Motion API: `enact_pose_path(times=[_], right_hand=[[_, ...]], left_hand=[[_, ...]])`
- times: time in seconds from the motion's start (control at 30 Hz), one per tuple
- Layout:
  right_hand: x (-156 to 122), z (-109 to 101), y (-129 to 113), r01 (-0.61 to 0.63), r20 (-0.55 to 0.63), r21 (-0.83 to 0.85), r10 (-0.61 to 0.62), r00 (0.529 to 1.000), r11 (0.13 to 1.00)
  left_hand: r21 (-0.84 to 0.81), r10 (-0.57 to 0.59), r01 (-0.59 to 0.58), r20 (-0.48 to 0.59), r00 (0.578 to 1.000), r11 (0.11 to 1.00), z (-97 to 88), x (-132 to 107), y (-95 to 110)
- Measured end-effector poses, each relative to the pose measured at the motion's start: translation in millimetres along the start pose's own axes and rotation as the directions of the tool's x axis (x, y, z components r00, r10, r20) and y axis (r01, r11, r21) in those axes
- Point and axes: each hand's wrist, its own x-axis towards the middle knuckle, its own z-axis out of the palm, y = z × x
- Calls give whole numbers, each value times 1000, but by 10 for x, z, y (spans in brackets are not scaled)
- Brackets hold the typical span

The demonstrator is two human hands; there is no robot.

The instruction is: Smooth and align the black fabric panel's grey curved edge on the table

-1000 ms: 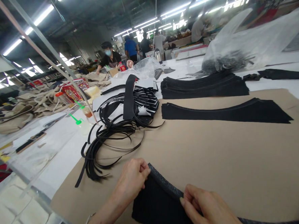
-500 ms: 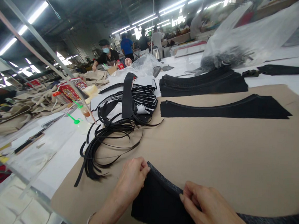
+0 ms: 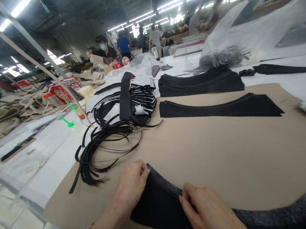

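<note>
From here, my left hand (image 3: pixel 132 180) and right hand (image 3: pixel 205 206) pinch a curved black fabric panel (image 3: pixel 160 208), likely light, floppy; I'd grip its grey-flecked edge (image 3: pixel 165 183).

Tube lights (image 3: pixel 23 4) glare white against the dim ceiling (image 3: pixel 92 12) (everything far off looks soft).

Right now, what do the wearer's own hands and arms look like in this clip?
The left hand and right hand are both ungloved, and no rings show. No sleeve is visible on either side. A thin, pale band sits at the left wrist by the picture's lower edge, its material unclear; none shows on the right.
</note>
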Motion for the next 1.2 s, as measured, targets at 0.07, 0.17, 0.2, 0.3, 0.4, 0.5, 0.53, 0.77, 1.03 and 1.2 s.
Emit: enact_pose_path(times=[0.07, 0.17, 0.2, 0.3, 0.4, 0.5, 0.53, 0.77, 1.03, 1.2], right_hand=[[1, 22, 11, 12, -13, -16, -12, 1000, 1000], [6, 33, 22, 16, -4, -40, -16, 1000, 999], [7, 31, 22, 13, 4, -45, -13, 1000, 999], [8, 24, 11, 11, -1, -52, -11, 1000, 999], [11, 22, -4, 15, -9, -66, -16, 1000, 998], [17, 22, -14, 19, -12, -82, -20, 1000, 996], [18, 21, -16, 19, -10, -89, -20, 1000, 996], [2, 15, -14, 23, -9, -99, -24, 1000, 995], [21, 18, -36, -2, 13, -134, 4, 1000, 991], [23, 42, -52, -7, -6, -193, 6, 1000, 981]], left_hand=[[8, 0, 0, -4, 1000, 1000, 2, -3, 4], [19, 1, -1, -13, 1000, 1000, 7, -14, 12], [21, 2, -1, -15, 1000, 1000, 9, -18, 13], [26, 3, -2, -19, 1000, 1000, 18, -22, 12], [30, 0, 1, -20, 1000, 1000, 20, -19, 11], [36, -3, 3, -19, 1000, 999, 16, -19, 12], [37, -1, 2, -18, 1000, 999, 15, -23, 13], [35, 16, -15, -22, 1000, 999, 29, -44, 7], [37, 27, -26, -28, 999, 999, 22, -45, 3], [46, 33, -31, -34, 999, 998, 13, -35, 32]])
